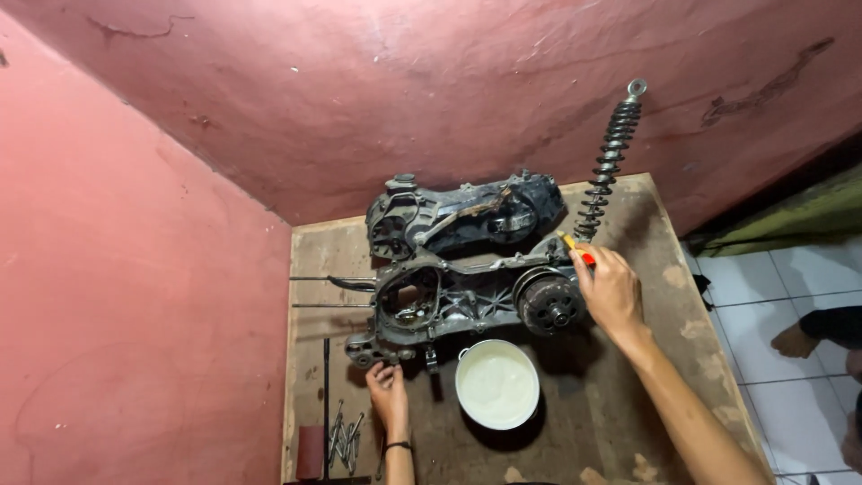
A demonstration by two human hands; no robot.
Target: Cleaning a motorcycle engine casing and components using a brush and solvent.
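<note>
Scooter engine case (467,301) mid-counter, both hands on it.
Looks heavy, rigid, greasy metal; best gripped at the solid case edges. Left hand (388,388) rests loosely on its near-left end; right hand (612,289) clenched around a yellow-red tool (575,248) by the clutch. White bowl (496,384) near, shock absorber (611,160) far right.

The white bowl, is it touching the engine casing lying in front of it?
Apart. The head view shows a strip of bare wooden board between the white bowl and the engine casing.

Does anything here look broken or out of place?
The shock absorber leans against the pink wall, detached from any vehicle. That wall is cracked and stained. The engine crankcase lies opened on the wooden board, grimy but not visibly broken.
</note>
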